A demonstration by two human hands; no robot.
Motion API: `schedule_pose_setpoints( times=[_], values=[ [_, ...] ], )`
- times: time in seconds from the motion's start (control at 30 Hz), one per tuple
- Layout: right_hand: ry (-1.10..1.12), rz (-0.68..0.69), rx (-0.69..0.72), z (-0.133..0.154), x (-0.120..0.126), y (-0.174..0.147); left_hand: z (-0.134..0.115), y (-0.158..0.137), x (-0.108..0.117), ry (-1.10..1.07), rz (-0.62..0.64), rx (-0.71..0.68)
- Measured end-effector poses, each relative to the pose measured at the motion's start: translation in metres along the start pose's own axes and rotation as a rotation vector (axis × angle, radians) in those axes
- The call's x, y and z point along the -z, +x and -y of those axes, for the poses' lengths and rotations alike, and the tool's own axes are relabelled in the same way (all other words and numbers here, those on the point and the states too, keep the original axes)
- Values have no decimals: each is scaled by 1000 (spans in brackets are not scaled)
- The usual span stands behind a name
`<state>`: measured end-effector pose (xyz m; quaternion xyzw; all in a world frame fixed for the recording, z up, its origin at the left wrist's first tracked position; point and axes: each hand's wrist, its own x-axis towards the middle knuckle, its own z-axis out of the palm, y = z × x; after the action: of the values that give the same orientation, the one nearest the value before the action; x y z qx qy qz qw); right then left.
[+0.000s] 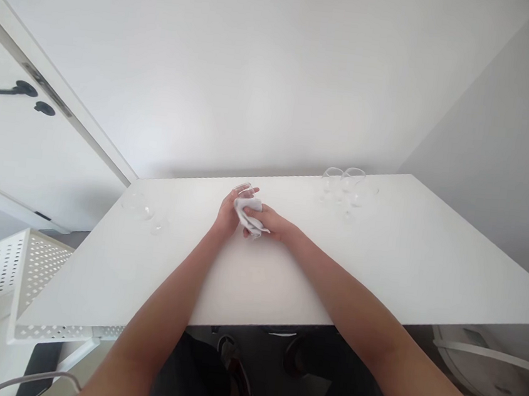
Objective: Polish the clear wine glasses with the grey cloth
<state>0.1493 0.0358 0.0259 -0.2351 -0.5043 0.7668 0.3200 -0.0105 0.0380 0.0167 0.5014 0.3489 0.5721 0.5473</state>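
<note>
Here, a clear glass sits within the curled fingers of the left hand, its rim showing just beyond the fingertips, while the right hand grips a crumpled white cloth against it from the other side. Both hands meet above the white surface, near its far edge. Off to the right of the hands, and well apart from them, a group of clear glasses stands close together; out to their left is faint clear glassware, its pose hard to tell. Farther left, beyond the surface, are a perforated white rack and a dark door handle.
</note>
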Motion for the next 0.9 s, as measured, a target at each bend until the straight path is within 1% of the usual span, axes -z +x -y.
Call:
schedule_pose_setpoints(
  times=[0.07,0.1,0.13,0.23,0.27,0.3,0.33,0.4,0.5,0.53,0.57,0.67,0.73,0.83,0.87,0.9],
  values=[
    [-47,22,-24,-2,-4,0,-4,-2,-2,-72,52,29],
    [-81,-6,-6,-4,-6,1,-4,-3,-2,-91,57,28],
    [-130,-67,36,-6,-7,3,-5,-3,-2,-88,45,15],
    [-327,-351,236,-14,-5,10,-2,-2,-1,-24,-13,-63],
    [-374,-415,288,-17,-3,11,-1,-2,-1,-5,-33,-85],
    [-395,-431,311,-18,-2,12,0,-1,-1,7,-49,-98],
    [-386,-402,304,-18,-1,12,1,-1,-1,9,-56,-98],
    [-302,-247,209,-16,0,9,0,-2,0,-14,-35,-73],
    [-129,1,31,-6,-2,0,-5,-4,0,-64,74,-27],
    [-86,48,9,-3,-4,-2,-6,-6,-1,-77,108,-20],
    [-55,64,16,-1,-5,-4,-8,-7,-1,-85,129,-17],
    [-51,15,93,0,-6,-3,-7,-7,-2,-76,133,-6],
    [-123,-67,124,-3,-4,2,-5,-6,-3,-55,96,-3],
    [-252,-212,167,-9,-2,6,-1,-3,-2,-41,34,-35],
    [-271,-228,173,-9,-2,6,0,-3,-2,-43,22,-51],
    [-269,-208,164,-9,-3,5,0,-3,-1,-49,20,-63]
  ],
)
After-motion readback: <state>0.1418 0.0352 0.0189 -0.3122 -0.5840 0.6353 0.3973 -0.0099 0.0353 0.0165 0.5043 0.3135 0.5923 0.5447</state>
